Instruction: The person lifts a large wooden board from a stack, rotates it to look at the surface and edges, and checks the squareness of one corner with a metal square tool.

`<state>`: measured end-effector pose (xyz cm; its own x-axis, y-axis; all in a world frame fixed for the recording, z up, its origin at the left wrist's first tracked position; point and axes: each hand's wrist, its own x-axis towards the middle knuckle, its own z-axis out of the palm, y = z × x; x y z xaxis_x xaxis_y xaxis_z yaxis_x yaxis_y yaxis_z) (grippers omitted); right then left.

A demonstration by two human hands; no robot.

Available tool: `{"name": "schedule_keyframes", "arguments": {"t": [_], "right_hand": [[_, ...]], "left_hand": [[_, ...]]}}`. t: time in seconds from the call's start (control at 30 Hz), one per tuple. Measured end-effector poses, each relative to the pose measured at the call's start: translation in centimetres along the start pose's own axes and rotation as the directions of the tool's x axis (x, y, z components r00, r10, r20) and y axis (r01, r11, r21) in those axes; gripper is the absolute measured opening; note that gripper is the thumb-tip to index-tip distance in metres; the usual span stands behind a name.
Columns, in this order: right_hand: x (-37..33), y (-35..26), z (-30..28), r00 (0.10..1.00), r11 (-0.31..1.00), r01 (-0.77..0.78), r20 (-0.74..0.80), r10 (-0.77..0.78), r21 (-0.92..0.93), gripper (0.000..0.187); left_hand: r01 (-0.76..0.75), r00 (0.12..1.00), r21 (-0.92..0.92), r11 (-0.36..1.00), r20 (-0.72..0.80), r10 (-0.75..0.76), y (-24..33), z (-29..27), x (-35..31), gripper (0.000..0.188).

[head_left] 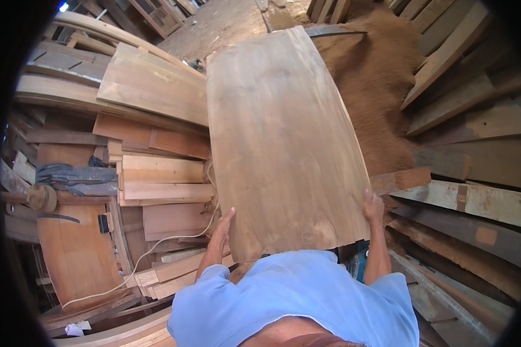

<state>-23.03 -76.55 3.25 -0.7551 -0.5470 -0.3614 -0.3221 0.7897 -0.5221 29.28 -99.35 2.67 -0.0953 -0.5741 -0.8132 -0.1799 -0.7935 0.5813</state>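
A wide wooden board (pixel 283 139) with pale brown grain stretches away from my body, its near end close to my blue shirt. My left hand (pixel 223 226) grips the board's left edge near that end, the thumb showing and the other fingers hidden below. On the opposite edge, slightly farther out, my right hand (pixel 374 206) is closed around the side, its fingertips out of sight. The board hides whatever lies directly beneath it. Beside my right forearm, a teal object (pixel 359 263) shows only in part, and I cannot tell what it is.
Stacked planks (pixel 168 179) and a broad light board (pixel 150 84) lie to the left. A white cord (pixel 150 248) trails across there, near a reddish-brown panel (pixel 78 251). Timber (pixel 474 202) lines the right side. Sawdust (pixel 382 75) is heaped at the far right.
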Motion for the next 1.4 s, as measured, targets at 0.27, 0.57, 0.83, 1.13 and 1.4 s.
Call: {"name": "schedule_keyframes", "arguments": {"t": [0.27, 0.57, 0.83, 1.13, 1.4], "right_hand": [[-0.6, 3.9, -1.2, 0.990, 0.988, -0.144, -0.023, 0.143, -0.051, 0.067], [-0.3, 5.0, -1.2, 0.970, 0.970, -0.243, -0.032, 0.243, 0.000, 0.064], [-0.2, 5.5, -0.9, 0.973, 0.973, -0.226, 0.023, 0.228, -0.054, 0.073], [-2.6, 5.9, -1.0, 0.971, 0.968, -0.236, 0.003, 0.237, -0.079, 0.068], [-4.8, 8.1, -2.0, 0.965, 0.962, -0.263, -0.030, 0.262, -0.072, 0.065]], "left_hand": [[-0.054, 0.998, 0.105, 0.993, 0.048, 0.049, 2.6, 4.5, 5.0, 0.085], [0.062, 0.987, 0.160, 0.985, 0.136, -0.085, 0.8, 4.7, 9.7, 0.096], [-0.038, 0.999, 0.279, 0.959, 0.015, 0.036, 2.0, 5.6, 8.2, 0.095], [-0.039, 0.992, 0.325, 0.945, -0.098, 0.075, 3.0, 6.7, 4.1, 0.093], [-0.114, 0.989, 0.353, 0.929, -0.050, 0.140, 2.4, 8.2, 2.2, 0.099]]}}
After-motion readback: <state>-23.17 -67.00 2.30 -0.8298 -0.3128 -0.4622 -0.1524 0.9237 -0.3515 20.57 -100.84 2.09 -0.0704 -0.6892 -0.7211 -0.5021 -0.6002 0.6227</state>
